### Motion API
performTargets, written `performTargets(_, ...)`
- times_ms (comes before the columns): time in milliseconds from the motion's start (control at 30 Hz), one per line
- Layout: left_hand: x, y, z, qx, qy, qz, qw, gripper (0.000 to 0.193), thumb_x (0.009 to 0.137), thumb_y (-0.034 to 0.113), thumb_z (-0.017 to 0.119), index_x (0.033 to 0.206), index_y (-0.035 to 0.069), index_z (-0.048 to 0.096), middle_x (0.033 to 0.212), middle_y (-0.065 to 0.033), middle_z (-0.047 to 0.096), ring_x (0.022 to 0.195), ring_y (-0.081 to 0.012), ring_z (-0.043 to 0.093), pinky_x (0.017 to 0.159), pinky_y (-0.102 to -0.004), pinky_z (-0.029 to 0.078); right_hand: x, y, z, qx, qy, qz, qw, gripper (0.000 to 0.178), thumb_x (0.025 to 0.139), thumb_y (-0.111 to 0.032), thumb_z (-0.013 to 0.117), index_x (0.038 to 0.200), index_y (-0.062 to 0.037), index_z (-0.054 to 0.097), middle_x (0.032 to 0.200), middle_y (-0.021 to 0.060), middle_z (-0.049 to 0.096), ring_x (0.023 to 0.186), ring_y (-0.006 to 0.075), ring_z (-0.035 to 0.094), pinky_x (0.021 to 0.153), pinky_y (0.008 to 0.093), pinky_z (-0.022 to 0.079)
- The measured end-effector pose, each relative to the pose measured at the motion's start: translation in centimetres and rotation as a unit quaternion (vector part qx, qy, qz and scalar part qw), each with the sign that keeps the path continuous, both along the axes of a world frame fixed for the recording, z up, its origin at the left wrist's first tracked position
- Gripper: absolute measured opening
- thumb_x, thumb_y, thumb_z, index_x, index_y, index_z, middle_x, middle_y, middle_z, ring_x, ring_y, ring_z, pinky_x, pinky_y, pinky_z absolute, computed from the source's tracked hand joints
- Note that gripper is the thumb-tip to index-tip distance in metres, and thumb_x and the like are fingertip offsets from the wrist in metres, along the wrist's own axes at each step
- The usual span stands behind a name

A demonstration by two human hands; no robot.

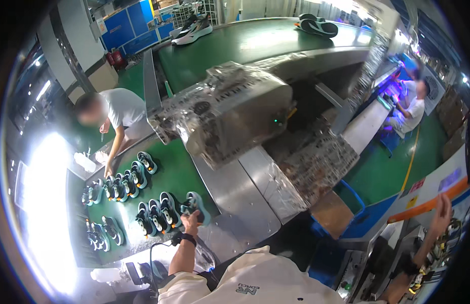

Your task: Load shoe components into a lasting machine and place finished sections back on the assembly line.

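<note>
My left hand (190,221), with a dark band on its wrist, is closed on a dark sneaker (199,203) with a pale teal sole. That sneaker is at the right end of the near row, by the edge of the green belt (181,177). Several similar sneakers (167,205) stand side by side to its left. Far out to the right, my right hand (440,215) is raised against an orange bar (415,209) on a machine. Its fingers look stretched upward, and no object shows in it; whether it touches the bar I cannot tell.
A film-wrapped machine (240,111) stands ahead, with a metal plate (240,190) beside the belt. Across the belt, a co-worker (121,109) reaches toward the far sneakers. An upper belt (255,38) carries more shoes. More people (409,104) sit at the right, near a stool (332,215).
</note>
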State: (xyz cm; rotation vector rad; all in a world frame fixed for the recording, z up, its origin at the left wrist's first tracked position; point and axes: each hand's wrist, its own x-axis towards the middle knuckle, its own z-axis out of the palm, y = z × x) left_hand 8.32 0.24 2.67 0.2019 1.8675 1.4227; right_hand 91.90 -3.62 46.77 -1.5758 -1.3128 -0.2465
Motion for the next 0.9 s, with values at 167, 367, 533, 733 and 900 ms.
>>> performTargets(167,-6.5,0.4,-5.0,-0.227,0.294,-0.093,0.924,0.064,0.072,0.028,0.074,0.121,-0.005,0.049,0.103,-0.0274,0.068,0.097,-0.0455,0.066,0.084,-0.048,0.053,-23.5,16.6,5.3,-0.101,-0.186,0.119,0.97,0.018,0.096,-0.003,0.057,0.113,0.0002,0.063,0.108,0.0084,0.066,0.099,0.0145,0.062,0.089,0.0292,0.048)
performTargets(367,-8.5,0.6,-5.3,-0.234,0.258,-0.159,0.924,0.054,0.079,0.039,0.075,0.103,-0.006,0.055,0.088,-0.0245,0.069,0.082,-0.0384,0.069,0.074,-0.0446,0.052,-27.9,25.9,-2.6,-0.287,-0.168,0.162,0.929,0.023,0.092,-0.002,0.058,0.114,0.0014,0.062,0.101,0.0113,0.067,0.092,0.0157,0.061,0.082,0.0294,0.048)
performTargets(533,-12.8,1.4,-0.5,-0.18,0.324,-0.14,0.918,0.057,0.081,0.043,0.077,0.103,-0.006,0.06,0.096,-0.0238,0.07,0.089,-0.031,0.069,0.076,-0.0407,0.052,-21.8,30.7,-16.4,-0.312,-0.219,0.092,0.92,0.028,0.096,-0.01,0.055,0.121,0.0015,0.062,0.116,0.0194,0.068,0.101,0.0286,0.066,0.087,0.0369,0.051)
performTargets(733,-16.8,13.8,30.5,0.216,0.314,-0.093,0.92,0.039,0.099,0.028,0.062,0.123,-0.003,0.063,0.109,-0.0049,0.066,0.098,-0.0115,0.06,0.087,-0.0264,0.048,-20.7,31.3,-21.1,-0.311,-0.211,0.043,0.926,0.042,0.104,-0.033,0.047,0.132,-0.0036,0.058,0.127,0.0192,0.063,0.11,0.0391,0.063,0.092,0.043,0.05)
performTargets(900,-12.3,26.3,50.0,0.241,0.428,-0.213,0.845,0.066,0.095,0.045,0.063,0.134,-0.008,0.052,0.125,-0.0166,0.064,0.117,-0.0225,0.061,0.1,-0.0339,0.046,-23.6,30.6,-18.5,-0.352,-0.182,0.038,0.917,0.044,0.104,-0.033,0.044,0.129,-0.0006,0.059,0.126,0.0224,0.062,0.106,0.0404,0.063,0.09,0.0474,0.05)
